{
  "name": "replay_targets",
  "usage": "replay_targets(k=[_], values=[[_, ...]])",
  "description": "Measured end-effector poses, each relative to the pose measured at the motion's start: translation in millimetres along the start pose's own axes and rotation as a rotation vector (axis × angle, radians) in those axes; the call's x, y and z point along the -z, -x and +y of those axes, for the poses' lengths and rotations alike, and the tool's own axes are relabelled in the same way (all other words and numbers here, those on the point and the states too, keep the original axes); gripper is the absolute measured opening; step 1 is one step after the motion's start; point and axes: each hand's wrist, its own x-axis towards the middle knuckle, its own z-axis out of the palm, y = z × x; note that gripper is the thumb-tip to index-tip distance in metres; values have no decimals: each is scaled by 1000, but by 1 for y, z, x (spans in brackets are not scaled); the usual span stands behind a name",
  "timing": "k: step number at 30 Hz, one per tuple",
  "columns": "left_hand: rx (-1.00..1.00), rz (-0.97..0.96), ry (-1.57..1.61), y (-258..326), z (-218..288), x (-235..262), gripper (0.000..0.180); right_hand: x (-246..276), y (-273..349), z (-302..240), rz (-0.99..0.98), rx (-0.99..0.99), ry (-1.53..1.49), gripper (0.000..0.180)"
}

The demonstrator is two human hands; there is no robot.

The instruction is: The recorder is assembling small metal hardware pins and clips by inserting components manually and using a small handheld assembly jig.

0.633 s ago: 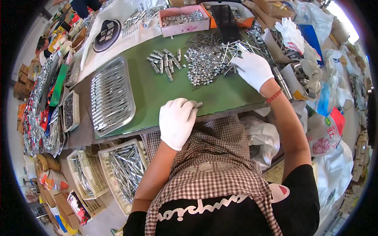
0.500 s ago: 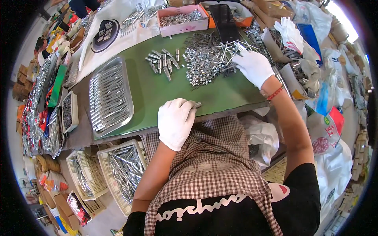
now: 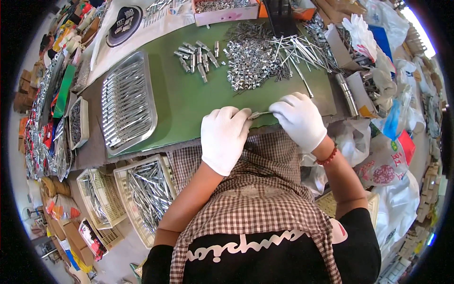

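Both hands wear white knit gloves and meet near the front edge of the green work mat (image 3: 184, 111). My left hand (image 3: 223, 139) is closed on a small silver metal sleeve (image 3: 253, 115). A thin metal rod (image 3: 266, 112) is pinched in the fingers of my right hand (image 3: 300, 122). Its end is at the sleeve; whether it sits inside I cannot tell. Beyond the right hand lie several long thin rods (image 3: 302, 49), fanned out beside a heap of small shiny metal collars (image 3: 248, 64). A cluster of short metal sleeves (image 3: 201, 57) lies farther left.
A metal tray (image 3: 152, 111) of slim metal parts stands at the left, beside a small box (image 3: 85, 120) of dark pins. A dark phone (image 3: 280, 19) and a pink box (image 3: 227, 18) are at the back. Below the table, a cream basket (image 3: 124, 189) holds metal tubes.
My right hand has come from the rod pile down to my left hand, bringing a thin rod. The rods behind now lie more spread out. My left hand has shifted slightly right.
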Motion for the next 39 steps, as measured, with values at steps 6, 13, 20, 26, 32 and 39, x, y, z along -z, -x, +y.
replay_targets(k=[6,13,20,26,32,39], values=[[-2,-10,0,-1,1,3,12,-8,3,-6,165,-94,-25,14],[41,-50,-16,2,3,3,15,-8,1,-4,167,-74,-46,13],[38,-55,-26,1,1,2,15,-9,-6,-1,101,-31,-55,14],[-16,0,-18,0,2,0,12,3,-23,13,177,-148,9,20],[26,-35,17,1,3,0,12,9,-52,45,88,-204,286,18],[19,-27,39,1,3,-1,13,5,-48,36,-8,-188,202,9]])
